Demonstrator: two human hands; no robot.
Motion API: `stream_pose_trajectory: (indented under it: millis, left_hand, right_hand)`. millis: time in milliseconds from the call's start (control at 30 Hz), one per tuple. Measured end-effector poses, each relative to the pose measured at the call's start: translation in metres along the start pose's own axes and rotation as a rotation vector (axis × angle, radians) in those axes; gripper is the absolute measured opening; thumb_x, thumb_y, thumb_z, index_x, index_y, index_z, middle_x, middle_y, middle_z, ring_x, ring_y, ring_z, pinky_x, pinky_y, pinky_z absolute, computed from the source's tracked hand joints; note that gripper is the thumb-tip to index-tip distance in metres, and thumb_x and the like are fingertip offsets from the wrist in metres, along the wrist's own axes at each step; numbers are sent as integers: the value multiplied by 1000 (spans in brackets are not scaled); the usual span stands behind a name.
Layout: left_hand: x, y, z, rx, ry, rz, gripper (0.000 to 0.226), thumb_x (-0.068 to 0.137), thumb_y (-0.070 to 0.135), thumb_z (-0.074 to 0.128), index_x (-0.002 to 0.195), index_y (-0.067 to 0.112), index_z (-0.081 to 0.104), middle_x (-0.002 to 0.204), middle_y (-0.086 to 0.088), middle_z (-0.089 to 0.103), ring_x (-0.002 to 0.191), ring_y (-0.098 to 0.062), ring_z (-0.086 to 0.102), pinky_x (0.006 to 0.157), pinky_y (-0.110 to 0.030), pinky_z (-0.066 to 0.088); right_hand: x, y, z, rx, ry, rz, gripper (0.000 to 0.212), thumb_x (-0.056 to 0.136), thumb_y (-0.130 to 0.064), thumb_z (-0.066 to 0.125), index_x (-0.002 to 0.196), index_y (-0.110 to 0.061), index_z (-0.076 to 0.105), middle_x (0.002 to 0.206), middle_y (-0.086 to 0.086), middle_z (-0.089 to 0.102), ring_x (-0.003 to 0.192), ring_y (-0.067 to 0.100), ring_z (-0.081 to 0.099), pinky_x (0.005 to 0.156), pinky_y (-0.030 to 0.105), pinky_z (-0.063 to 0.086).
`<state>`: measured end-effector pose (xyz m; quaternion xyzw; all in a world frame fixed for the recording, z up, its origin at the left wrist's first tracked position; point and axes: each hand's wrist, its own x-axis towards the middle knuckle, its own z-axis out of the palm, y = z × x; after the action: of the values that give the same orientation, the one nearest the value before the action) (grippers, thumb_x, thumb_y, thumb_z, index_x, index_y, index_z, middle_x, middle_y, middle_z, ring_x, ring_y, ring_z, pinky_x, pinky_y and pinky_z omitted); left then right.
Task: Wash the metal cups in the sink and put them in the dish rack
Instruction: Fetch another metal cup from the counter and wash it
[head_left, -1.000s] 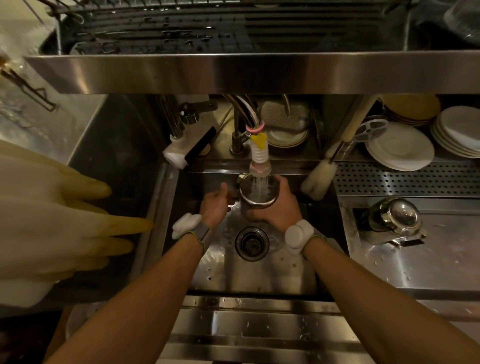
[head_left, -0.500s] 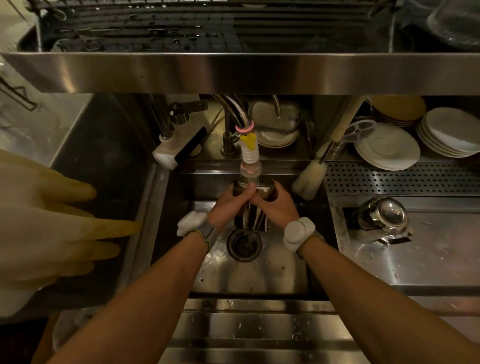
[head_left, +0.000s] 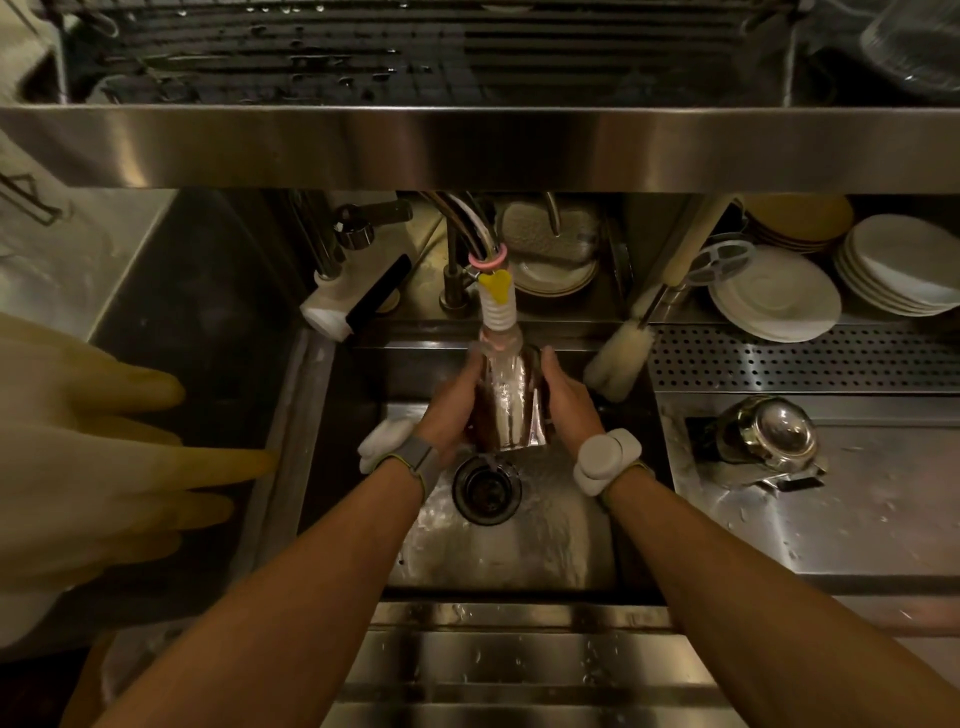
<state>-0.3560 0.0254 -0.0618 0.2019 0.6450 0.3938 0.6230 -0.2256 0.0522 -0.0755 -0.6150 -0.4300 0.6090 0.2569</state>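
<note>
A shiny metal cup (head_left: 511, 410) is held over the steel sink (head_left: 519, 551), tilted with its open end toward me and down, above the drain (head_left: 487, 487). Water from the faucet nozzle (head_left: 498, 312) runs over its side. My left hand (head_left: 451, 410) grips the cup's left side and my right hand (head_left: 569, 405) grips its right side. Another metal cup (head_left: 763, 431) lies on its side on the counter at the right. The dish rack (head_left: 415, 57) spans the top of the view, above a steel shelf edge.
Yellow rubber gloves (head_left: 93, 457) hang at the left. A bottle brush (head_left: 621, 358) leans at the sink's back right corner. Stacked white plates (head_left: 779, 296) sit behind a perforated drain board (head_left: 800, 358). A white dispenser (head_left: 353, 296) stands behind the sink at the left.
The cup stood upright filling under the tap; both hands have turned it onto its side, mouth toward the drain. My left hand moved from beside the cup onto it.
</note>
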Motion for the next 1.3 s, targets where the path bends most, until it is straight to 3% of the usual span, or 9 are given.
stream_pose_trajectory:
  millis: [167,267,433,567,767,933,1033,1167,1300]
  left_hand:
    - [5,-2,-14,6,102,-45,62,97,59,20,112,16,61,101,-7,67,91,-22,63,70,-32,51]
    - [7,-1,-20,4,105,-27,65,97,59,21,112,12,63,99,-6,70,93,-22,66,70,-32,52]
    - [15,0,-31,208,412,91,62,98,52,35,69,8,68,81,-17,72,63,-23,68,61,-26,54]
    - [10,1,-43,483,596,179,46,97,43,43,98,5,69,110,-17,68,106,-34,61,89,-33,43]
    - [11,-3,-34,372,257,86,61,96,57,32,109,9,67,119,-19,65,115,-33,59,103,-41,43]
    - [11,-2,-29,128,220,21,34,92,45,51,87,17,69,90,-4,71,87,-21,65,80,-30,45]
    - [12,-4,-31,104,135,-10,24,90,35,58,74,20,66,61,6,68,74,-18,64,76,-31,45]
    - [8,-2,-30,108,142,74,26,93,35,56,74,20,65,71,3,62,77,-18,61,74,-32,45]
    - [3,-4,-23,69,182,99,25,92,36,58,77,18,68,73,2,65,77,-17,63,72,-33,50]
  right_hand:
    - [-1,9,11,-79,-99,-3,80,59,-44,86,125,-16,50,113,-1,64,100,18,64,83,30,53]
    - [3,12,15,-129,-67,-61,98,44,-39,93,125,-15,44,114,-1,64,100,16,64,88,35,54]
    - [2,11,16,-209,-1,-167,116,33,-39,93,133,-14,41,116,-7,61,105,13,62,94,31,51]
    - [-9,11,17,-270,-34,-216,107,46,-22,94,136,-16,36,124,-1,58,113,17,56,98,32,47]
    - [-7,8,8,-257,-56,-196,105,51,-12,92,139,-17,34,129,0,54,114,13,52,91,23,40]
    - [-3,9,6,-217,-159,-57,109,60,-7,87,142,-11,16,132,5,47,123,21,47,98,27,38]
    - [-4,10,10,-214,-145,-38,105,52,-16,87,139,-9,28,126,2,53,118,20,53,98,31,45]
    - [-3,11,19,-191,-94,-85,129,38,-30,87,148,-17,20,137,4,49,125,23,49,106,41,43]
    - [-9,8,22,-142,25,-171,122,50,-18,93,146,-16,18,122,-4,47,115,14,49,99,27,43]
